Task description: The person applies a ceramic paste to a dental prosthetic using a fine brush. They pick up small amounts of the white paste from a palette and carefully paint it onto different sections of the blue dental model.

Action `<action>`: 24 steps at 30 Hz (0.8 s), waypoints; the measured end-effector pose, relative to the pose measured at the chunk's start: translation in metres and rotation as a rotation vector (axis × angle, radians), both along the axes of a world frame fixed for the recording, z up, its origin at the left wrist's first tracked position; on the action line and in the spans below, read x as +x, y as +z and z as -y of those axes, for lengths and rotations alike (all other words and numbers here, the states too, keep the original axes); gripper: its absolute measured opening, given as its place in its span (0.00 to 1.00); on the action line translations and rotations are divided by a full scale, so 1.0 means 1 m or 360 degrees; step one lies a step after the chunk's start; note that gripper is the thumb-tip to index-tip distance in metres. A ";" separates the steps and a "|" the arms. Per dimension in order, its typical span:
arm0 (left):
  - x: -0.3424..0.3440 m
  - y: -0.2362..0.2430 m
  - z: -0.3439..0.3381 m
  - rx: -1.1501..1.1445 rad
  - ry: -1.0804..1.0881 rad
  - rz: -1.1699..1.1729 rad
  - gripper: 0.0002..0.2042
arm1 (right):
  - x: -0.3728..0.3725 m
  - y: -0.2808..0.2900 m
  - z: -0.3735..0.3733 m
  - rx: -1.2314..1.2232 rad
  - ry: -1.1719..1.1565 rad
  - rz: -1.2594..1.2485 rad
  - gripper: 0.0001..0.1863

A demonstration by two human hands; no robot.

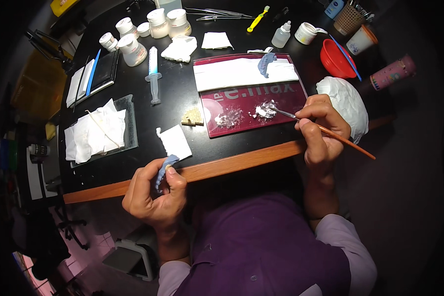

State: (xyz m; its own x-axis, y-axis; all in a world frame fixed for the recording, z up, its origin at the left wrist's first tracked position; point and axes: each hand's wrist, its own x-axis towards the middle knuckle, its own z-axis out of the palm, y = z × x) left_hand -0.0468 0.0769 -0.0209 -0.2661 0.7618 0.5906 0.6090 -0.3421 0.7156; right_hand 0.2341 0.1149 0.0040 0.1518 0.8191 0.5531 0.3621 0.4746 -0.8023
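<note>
While my left hand point(155, 193) pinches the mould point(162, 173) near the table edge point(232, 163), my right hand point(325, 123) grips the brush point(355, 145) at the paste point(265, 109): loading, I judge, calling next for a gentle lift.

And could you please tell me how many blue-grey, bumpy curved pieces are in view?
2: one blue-grey piece in the left hand, another blue-grey piece on the white strip across the maroon slab. Others may be hidden.
</note>
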 end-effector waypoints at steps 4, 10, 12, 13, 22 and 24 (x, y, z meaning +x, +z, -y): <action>-0.001 0.000 0.000 -0.0015 0.0003 0.0002 0.06 | 0.001 -0.002 0.003 -0.0101 0.0009 -0.0040 0.04; -0.001 0.000 -0.001 -0.0008 -0.0003 0.0007 0.05 | -0.002 -0.004 0.002 -0.0052 -0.0025 0.0046 0.04; 0.000 0.000 -0.001 0.0014 -0.0001 0.0009 0.05 | -0.002 -0.004 0.001 -0.0016 -0.0008 0.0087 0.04; 0.000 0.000 -0.001 0.0005 -0.0001 0.0009 0.05 | -0.001 -0.004 0.001 0.0001 0.0001 0.0106 0.04; -0.001 0.001 0.000 -0.0021 0.0017 0.0000 0.05 | -0.001 -0.005 -0.004 0.0123 0.0044 0.0334 0.04; 0.001 0.001 -0.001 -0.0012 0.0017 -0.0005 0.05 | -0.001 -0.005 0.000 0.0088 0.0043 0.0231 0.05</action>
State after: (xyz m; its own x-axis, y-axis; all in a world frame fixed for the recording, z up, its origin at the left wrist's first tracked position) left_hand -0.0458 0.0775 -0.0201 -0.2725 0.7635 0.5855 0.6147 -0.3301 0.7164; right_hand 0.2330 0.1153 -0.0008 0.0453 0.7896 0.6120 0.4586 0.5278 -0.7149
